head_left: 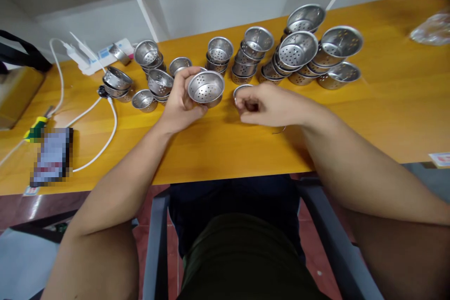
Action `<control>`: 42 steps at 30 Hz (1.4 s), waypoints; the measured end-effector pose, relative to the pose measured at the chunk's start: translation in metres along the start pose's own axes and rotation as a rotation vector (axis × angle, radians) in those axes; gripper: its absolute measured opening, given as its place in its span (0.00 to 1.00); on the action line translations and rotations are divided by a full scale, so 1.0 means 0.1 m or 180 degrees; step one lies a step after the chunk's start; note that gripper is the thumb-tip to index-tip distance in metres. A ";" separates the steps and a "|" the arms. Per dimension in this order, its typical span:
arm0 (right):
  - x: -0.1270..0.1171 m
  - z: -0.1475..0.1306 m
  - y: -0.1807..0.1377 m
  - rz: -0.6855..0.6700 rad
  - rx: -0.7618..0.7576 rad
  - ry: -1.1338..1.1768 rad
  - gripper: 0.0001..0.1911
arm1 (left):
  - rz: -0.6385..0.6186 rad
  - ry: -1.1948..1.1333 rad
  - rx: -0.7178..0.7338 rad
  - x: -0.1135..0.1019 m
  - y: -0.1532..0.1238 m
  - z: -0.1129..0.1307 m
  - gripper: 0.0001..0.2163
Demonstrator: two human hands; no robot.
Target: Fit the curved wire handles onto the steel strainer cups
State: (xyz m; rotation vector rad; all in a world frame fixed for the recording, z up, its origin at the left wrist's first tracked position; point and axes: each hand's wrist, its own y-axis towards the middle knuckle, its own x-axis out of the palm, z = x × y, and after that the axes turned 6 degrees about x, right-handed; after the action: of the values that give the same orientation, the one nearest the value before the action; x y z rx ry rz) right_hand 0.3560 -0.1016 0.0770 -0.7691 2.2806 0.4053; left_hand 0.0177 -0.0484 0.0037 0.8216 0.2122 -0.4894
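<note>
My left hand (180, 101) grips a perforated steel strainer cup (206, 88), holding it tilted just above the wooden table (386, 103), its open side facing me. To its right my right hand (267, 105) rests on the table with the fingers curled onto a small steel cup (242, 89) whose rim peeks out behind the knuckles. Stacks of small strainer cups (154, 72) stand behind my left hand. Larger strainer cups (298, 54) are stacked behind my right hand.
A white power strip (101, 56) with white cables (108, 131) lies at the back left. A phone (52, 154) and a green-yellow screwdriver (35, 129) lie near the left front edge. A clear plastic bag (432, 28) is at far right. White shelving stands behind.
</note>
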 end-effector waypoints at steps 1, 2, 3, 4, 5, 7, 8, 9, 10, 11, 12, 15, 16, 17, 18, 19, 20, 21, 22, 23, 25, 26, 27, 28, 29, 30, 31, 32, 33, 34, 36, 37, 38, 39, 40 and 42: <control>-0.02 0.06 0.01 0.0117 0.0038 0.0265 0.14 | 0.0018 -0.0015 -0.0014 0.00 0.00 -0.04 0.47; -0.02 0.11 0.02 0.0254 0.0056 0.0508 0.13 | 0.0052 -0.0002 -0.0059 0.00 -0.01 -0.07 0.46; -0.03 0.16 0.04 0.0438 0.0044 0.0715 0.12 | 0.0097 0.0024 -0.0117 0.01 -0.01 -0.11 0.47; -0.02 0.21 0.06 0.0644 -0.0008 0.0884 0.11 | 0.0145 0.0040 -0.0168 0.02 -0.01 -0.14 0.49; -0.02 0.24 0.08 0.0857 -0.0090 0.1016 0.10 | 0.0183 0.0032 -0.0199 0.04 -0.01 -0.16 0.50; -0.01 0.27 0.13 0.1294 -0.0243 0.1159 0.09 | 0.0195 -0.0045 -0.0223 0.09 -0.01 -0.16 0.50; 0.00 0.26 0.14 0.1481 -0.0278 0.1170 0.09 | 0.0171 -0.0097 -0.0222 0.13 -0.02 -0.14 0.49; 0.02 0.23 0.14 0.1642 -0.0272 0.1150 0.11 | 0.0137 -0.0148 -0.0230 0.17 -0.02 -0.12 0.48; 0.03 0.20 0.13 0.1769 -0.0238 0.1111 0.14 | 0.0097 -0.0194 -0.0249 0.22 -0.02 -0.08 0.48; 0.05 0.16 0.12 0.1860 -0.0190 0.1060 0.17 | 0.0047 -0.0234 -0.0281 0.26 -0.02 -0.05 0.47; 0.08 0.12 0.11 0.1887 -0.0151 0.1010 0.18 | -0.0003 -0.0262 -0.0315 0.29 -0.02 -0.01 0.47; 0.17 0.04 0.08 0.1709 -0.0121 0.0863 0.20 | -0.0092 -0.0254 -0.0331 0.36 -0.01 0.06 0.46; 0.20 0.03 0.08 0.1616 -0.0131 0.0816 0.19 | -0.0105 -0.0218 -0.0289 0.37 -0.01 0.07 0.46; 0.23 0.03 0.08 0.1532 -0.0144 0.0770 0.19 | -0.0110 -0.0174 -0.0237 0.38 -0.01 0.07 0.45; 0.25 0.04 0.09 0.1469 -0.0154 0.0724 0.19 | -0.0111 -0.0131 -0.0185 0.38 -0.01 0.08 0.45; 0.27 0.05 0.10 0.1435 -0.0160 0.0676 0.19 | -0.0114 -0.0089 -0.0150 0.39 -0.01 0.08 0.45; 0.29 0.07 0.11 0.1432 -0.0162 0.0627 0.18 | -0.0117 -0.0052 -0.0133 0.39 -0.01 0.09 0.45; 0.30 0.08 0.13 0.1455 -0.0170 0.0582 0.18 | -0.0124 -0.0022 -0.0132 0.40 -0.02 0.09 0.45; 0.31 0.10 0.14 0.1485 -0.0178 0.0542 0.18 | -0.0132 -0.0002 -0.0143 0.40 -0.02 0.10 0.46; 0.32 0.11 0.15 0.1510 -0.0183 0.0511 0.18 | -0.0137 0.0011 -0.0161 0.41 -0.02 0.11 0.46; 0.32 0.12 0.16 0.1537 -0.0181 0.0477 0.18 | -0.0130 0.0022 -0.0216 0.42 -0.03 0.12 0.46; 0.32 0.12 0.16 0.1537 -0.0154 0.0468 0.18 | -0.0115 0.0024 -0.0252 0.43 -0.03 0.12 0.46; 0.32 0.12 0.16 0.1523 -0.0105 0.0460 0.18 | -0.0095 0.0031 -0.0293 0.43 -0.03 0.13 0.47; 0.31 0.11 0.16 0.1502 -0.0038 0.0451 0.18 | -0.0079 0.0042 -0.0331 0.43 -0.03 0.14 0.48; 0.31 0.09 0.16 0.1478 0.0036 0.0444 0.17 | -0.0071 0.0057 -0.0353 0.42 -0.03 0.15 0.48; 0.32 0.07 0.15 0.1457 0.0107 0.0441 0.17 | -0.0075 0.0083 -0.0354 0.42 -0.02 0.16 0.48; 0.32 0.05 0.15 0.1442 0.0164 0.0448 0.16 | -0.0095 0.0129 -0.0338 0.42 -0.02 0.18 0.48; 0.34 0.03 0.15 0.1449 0.0194 0.0473 0.15 | -0.0129 0.0201 -0.0312 0.42 -0.02 0.20 0.47; 0.35 0.01 0.15 0.1472 0.0199 0.0512 0.14 | -0.0176 0.0293 -0.0282 0.43 -0.01 0.23 0.46; 0.38 -0.01 0.16 0.1501 0.0184 0.0559 0.14 | -0.0227 0.0393 -0.0256 0.44 -0.01 0.25 0.47; 0.43 -0.05 0.16 0.1567 0.0115 0.0625 0.14 | -0.0304 0.0556 -0.0237 0.47 0.01 0.28 0.51; 0.46 -0.07 0.16 0.1599 0.0074 0.0631 0.13 | -0.0313 0.0598 -0.0238 0.49 0.01 0.30 0.53; 0.49 -0.08 0.17 0.1628 0.0032 0.0626 0.12 | -0.0301 0.0617 -0.0246 0.52 0.02 0.31 0.55; 0.51 -0.10 0.17 0.1648 -0.0004 0.0618 0.11 | -0.0274 0.0627 -0.0263 0.54 0.02 0.32 0.54; 0.53 -0.11 0.17 0.1665 -0.0032 0.0620 0.10 | -0.0236 0.0635 -0.0286 0.56 0.02 0.34 0.53; 0.54 -0.12 0.17 0.1665 -0.0059 0.0692 0.09 | -0.0155 0.0655 -0.0314 0.58 0.03 0.37 0.49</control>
State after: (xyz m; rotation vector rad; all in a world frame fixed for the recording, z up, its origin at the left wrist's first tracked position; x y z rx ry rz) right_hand 0.3068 -0.1163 0.0493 -0.2177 2.6785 0.6021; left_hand 0.0697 -0.0931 0.0090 0.7714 0.4438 -0.4364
